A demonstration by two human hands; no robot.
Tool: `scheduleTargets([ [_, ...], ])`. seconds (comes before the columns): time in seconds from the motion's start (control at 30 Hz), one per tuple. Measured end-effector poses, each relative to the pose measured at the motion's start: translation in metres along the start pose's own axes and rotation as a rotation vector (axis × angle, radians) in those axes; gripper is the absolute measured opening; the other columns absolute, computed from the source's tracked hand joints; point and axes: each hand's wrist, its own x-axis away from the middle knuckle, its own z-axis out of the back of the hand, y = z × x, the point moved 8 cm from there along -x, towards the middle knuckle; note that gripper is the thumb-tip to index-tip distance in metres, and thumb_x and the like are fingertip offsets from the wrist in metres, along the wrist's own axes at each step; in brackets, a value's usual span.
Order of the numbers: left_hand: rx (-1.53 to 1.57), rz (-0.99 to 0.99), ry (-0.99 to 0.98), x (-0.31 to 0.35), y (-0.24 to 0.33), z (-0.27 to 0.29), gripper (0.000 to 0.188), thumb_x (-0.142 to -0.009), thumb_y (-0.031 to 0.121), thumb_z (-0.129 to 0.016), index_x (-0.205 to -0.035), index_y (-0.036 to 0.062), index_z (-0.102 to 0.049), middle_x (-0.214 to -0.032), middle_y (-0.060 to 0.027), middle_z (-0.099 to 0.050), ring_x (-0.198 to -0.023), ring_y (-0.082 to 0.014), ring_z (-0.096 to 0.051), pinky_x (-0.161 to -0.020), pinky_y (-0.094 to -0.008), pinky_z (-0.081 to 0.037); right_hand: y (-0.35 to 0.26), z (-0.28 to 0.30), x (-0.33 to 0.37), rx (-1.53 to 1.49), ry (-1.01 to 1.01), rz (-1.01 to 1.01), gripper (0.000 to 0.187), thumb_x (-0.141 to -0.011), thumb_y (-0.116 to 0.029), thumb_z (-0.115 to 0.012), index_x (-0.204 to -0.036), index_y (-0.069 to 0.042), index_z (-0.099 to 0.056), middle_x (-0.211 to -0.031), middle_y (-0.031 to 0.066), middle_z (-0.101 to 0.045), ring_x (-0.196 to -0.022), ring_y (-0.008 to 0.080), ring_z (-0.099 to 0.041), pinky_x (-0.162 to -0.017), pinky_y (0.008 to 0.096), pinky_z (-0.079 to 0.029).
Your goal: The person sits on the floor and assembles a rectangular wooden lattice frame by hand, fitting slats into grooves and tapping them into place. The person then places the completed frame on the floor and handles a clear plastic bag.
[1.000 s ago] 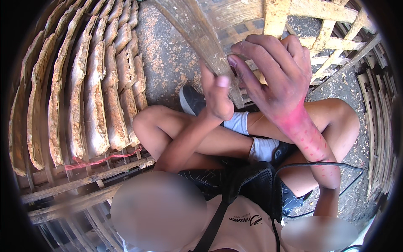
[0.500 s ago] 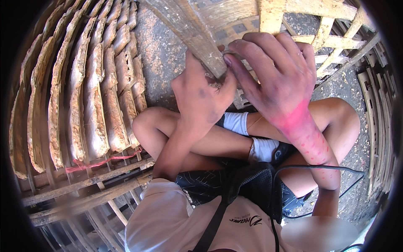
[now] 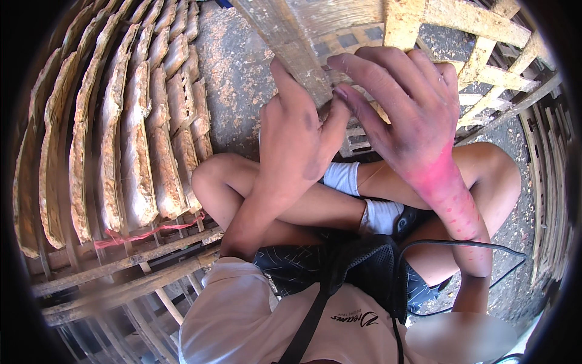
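Observation:
A weathered wooden slat (image 3: 276, 30) slants down from the top of the view, its near end between my hands. My left hand (image 3: 291, 139) is closed round that end, its thumb and forefinger on either side of the wood. Close by on the right is my right hand (image 3: 412, 115), fingers curved and thumb apart from the forefinger. Its thumb tip lies beside the slat's end, and I see nothing held in it. A pale wooden lattice frame (image 3: 403, 24) stands just beyond my hands.
Rows of rough-edged brown slabs (image 3: 139, 145) fill the left, with rails (image 3: 121, 264) and a pink string (image 3: 151, 232) at their near end. My crossed legs (image 3: 303, 209) are below my hands. A black cable (image 3: 509, 247) loops at the right, near stacked slats (image 3: 545, 200).
The slat and lattice frame have shifted slightly right. My left hand has moved right with the slat. My right thumb and forefinger, pinched together before, have spread apart.

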Motion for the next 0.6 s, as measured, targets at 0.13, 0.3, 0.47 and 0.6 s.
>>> scheduleTargets([
  [0.13, -0.037, 0.009, -0.035, -0.002, 0.001, 0.001, 0.059, -0.096, 0.01, -0.065, -0.135, -0.0184, -0.031, -0.1, -0.0313, -0.072, -0.089, -0.0519, -0.072, -0.074, -0.0533, -0.057, -0.003, -0.002, 0.005, -0.072, 0.017, -0.071, 0.033, -0.084, -0.012, -0.08, -0.116, -0.02, -0.077, -0.113, -0.0041, -0.069, -0.09, 0.0184, -0.057, -0.08, 0.0344, -0.037],
  [0.3, 0.012, 0.001, -0.055, -0.001, 0.002, 0.001, 0.058, -0.096, 0.009, -0.064, -0.135, -0.0173, -0.031, -0.105, -0.033, -0.071, -0.092, -0.0534, -0.071, -0.076, -0.0548, -0.057, -0.006, -0.004, 0.01, -0.168, 0.002, -0.217, 0.034, -0.084, -0.007, -0.077, -0.116, -0.019, -0.077, -0.121, -0.0036, -0.067, -0.093, 0.0208, -0.05, -0.087, 0.0352, -0.036],
  [0.47, 0.066, 0.02, -0.059, -0.003, 0.001, -0.001, 0.058, -0.095, 0.007, -0.064, -0.135, -0.0152, -0.029, -0.105, -0.0335, -0.07, -0.093, -0.0536, -0.071, -0.077, -0.0552, -0.057, -0.007, -0.008, 0.012, -0.273, -0.011, -0.316, 0.036, -0.083, -0.006, -0.076, -0.118, -0.015, -0.074, -0.128, -0.0008, -0.064, -0.097, 0.0224, -0.047, -0.093, 0.0354, -0.035],
  [0.6, 0.045, -0.009, -0.081, -0.002, -0.004, -0.002, 0.057, -0.095, 0.004, -0.064, -0.135, -0.0139, -0.028, -0.104, -0.0331, -0.07, -0.094, -0.0529, -0.071, -0.075, -0.0542, -0.058, -0.009, -0.009, 0.009, -0.277, -0.03, -0.357, 0.036, -0.08, -0.007, -0.074, -0.116, -0.013, -0.072, -0.129, -0.0001, -0.063, -0.099, 0.0238, -0.047, -0.094, 0.0363, -0.035],
])
